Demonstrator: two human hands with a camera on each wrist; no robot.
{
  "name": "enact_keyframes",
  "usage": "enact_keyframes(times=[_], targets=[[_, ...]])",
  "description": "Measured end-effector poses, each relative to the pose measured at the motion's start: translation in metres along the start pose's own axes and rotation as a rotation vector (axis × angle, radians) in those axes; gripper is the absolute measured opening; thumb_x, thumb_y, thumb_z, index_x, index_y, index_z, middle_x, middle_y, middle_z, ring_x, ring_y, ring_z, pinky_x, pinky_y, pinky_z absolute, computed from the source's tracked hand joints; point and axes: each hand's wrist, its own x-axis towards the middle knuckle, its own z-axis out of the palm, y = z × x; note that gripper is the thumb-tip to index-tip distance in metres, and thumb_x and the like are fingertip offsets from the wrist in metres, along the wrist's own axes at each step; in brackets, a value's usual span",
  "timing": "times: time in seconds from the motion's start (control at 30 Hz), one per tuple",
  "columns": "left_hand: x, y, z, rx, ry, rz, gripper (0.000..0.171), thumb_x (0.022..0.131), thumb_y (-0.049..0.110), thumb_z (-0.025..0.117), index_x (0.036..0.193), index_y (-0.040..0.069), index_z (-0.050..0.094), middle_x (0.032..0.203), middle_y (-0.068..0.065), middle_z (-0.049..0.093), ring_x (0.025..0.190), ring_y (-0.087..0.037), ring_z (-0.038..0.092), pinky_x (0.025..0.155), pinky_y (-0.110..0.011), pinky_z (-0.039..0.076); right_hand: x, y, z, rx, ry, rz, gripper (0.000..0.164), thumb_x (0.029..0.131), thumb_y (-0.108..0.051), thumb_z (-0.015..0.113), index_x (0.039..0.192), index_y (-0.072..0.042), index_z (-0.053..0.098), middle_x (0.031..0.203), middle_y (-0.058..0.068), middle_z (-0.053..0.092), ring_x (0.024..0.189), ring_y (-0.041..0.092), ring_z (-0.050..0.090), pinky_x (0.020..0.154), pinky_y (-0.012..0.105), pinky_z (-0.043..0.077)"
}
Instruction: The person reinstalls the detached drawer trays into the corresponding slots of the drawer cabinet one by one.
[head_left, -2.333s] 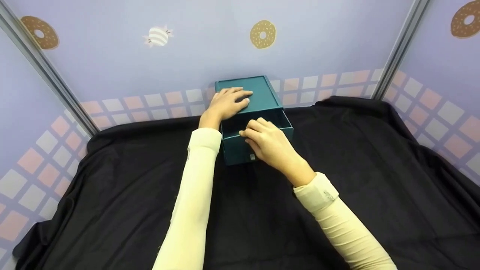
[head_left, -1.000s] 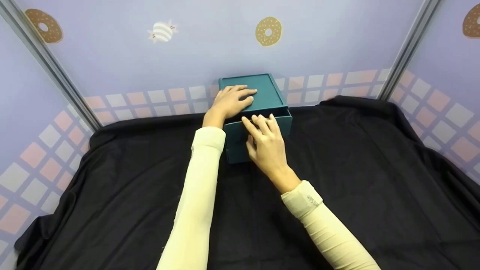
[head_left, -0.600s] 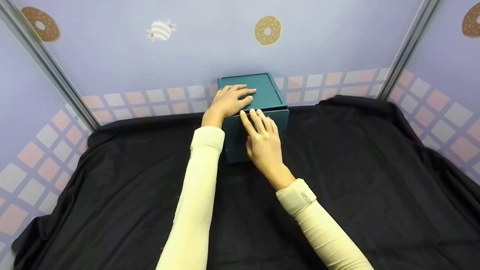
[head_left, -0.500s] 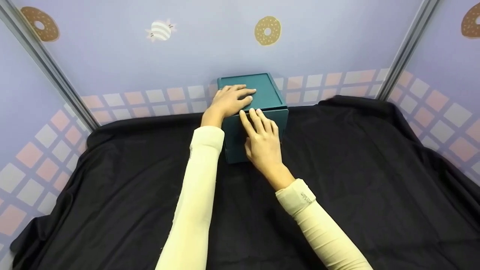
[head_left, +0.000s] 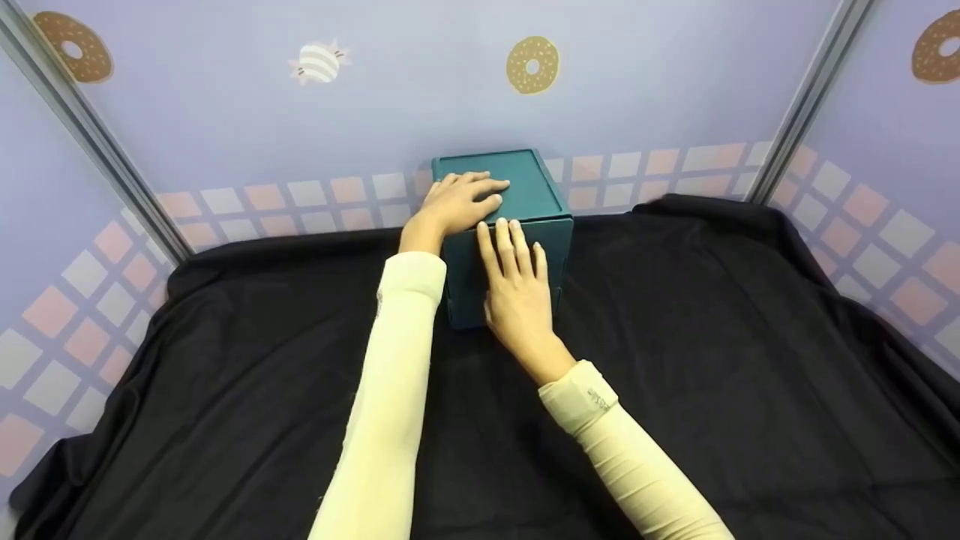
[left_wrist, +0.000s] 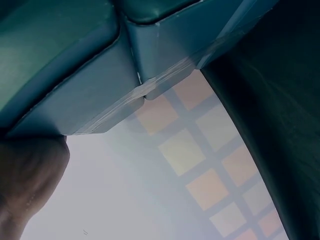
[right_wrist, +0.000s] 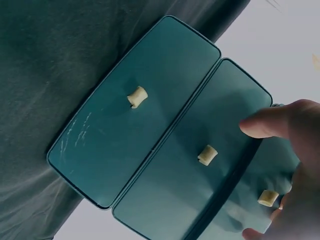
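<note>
A teal drawer unit [head_left: 531, 180] stands against the back wall. The left hand [head_left: 454, 204] rests on its top panel, fingers spread towards the right. Against the upper front lies the right hand [head_left: 519, 292], with straight fingers on the front of the top drawer [head_left: 465, 270]. Three drawer fronts with small cream knobs show in the right wrist view, among them the knob [right_wrist: 268, 197] beside the right hand [right_wrist: 305, 145]. The top drawer sits nearly flush, a thin dark line below the top panel. Only part of the left hand [left_wrist: 32, 175] appears in the left wrist view.
Black cloth [head_left: 697, 360] covers the table and bunches up along its back and sides. Lilac wall panels [head_left: 420, 82] printed with doughnuts and tiles enclose three sides, with grey metal posts [head_left: 802, 105] in the corners.
The right hand has pushed the top drawer from well pulled out to nearly flush; its curled fingers have straightened against the front. The left hand has stayed on the top panel.
</note>
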Motion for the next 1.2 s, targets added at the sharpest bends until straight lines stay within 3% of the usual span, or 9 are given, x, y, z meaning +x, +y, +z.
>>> enact_keyframes(times=[0.3,0.8,1.2], targets=[[0.002,-0.001,-0.002,-0.013,-0.002,0.002,0.051,0.115,0.046,0.041,0.164,0.036,0.042,0.176,0.002,0.026,0.163,-0.03,0.018,0.133,-0.053,0.005,0.003,-0.004,0.001,-0.031,-0.021,0.012,0.101,0.094,-0.022,0.075,0.172,-0.013,0.012,0.176,0.016,0.014,0.163,0.034,0.013,0.127,0.06,0.025],[0.005,-0.001,0.001,-0.017,0.007,-0.012,0.051,0.114,0.048,0.042,0.164,0.038,0.043,0.175,0.003,0.026,0.162,-0.028,0.018,0.133,-0.052,0.004,0.003,0.005,-0.032,0.256,-0.018,-0.043,0.074,0.099,-0.021,0.072,0.163,-0.004,0.039,0.166,0.021,0.034,0.156,0.039,0.03,0.116,0.057,0.041],[-0.001,-0.004,-0.003,-0.044,0.012,-0.01,0.05,0.113,0.048,0.044,0.163,0.037,0.045,0.175,0.003,0.028,0.162,-0.028,0.018,0.133,-0.052,0.004,-0.003,0.003,-0.026,0.241,-0.02,-0.095,0.076,0.096,-0.02,0.075,0.163,-0.01,0.042,0.165,0.018,0.037,0.149,0.039,0.039,0.116,0.058,0.039]])
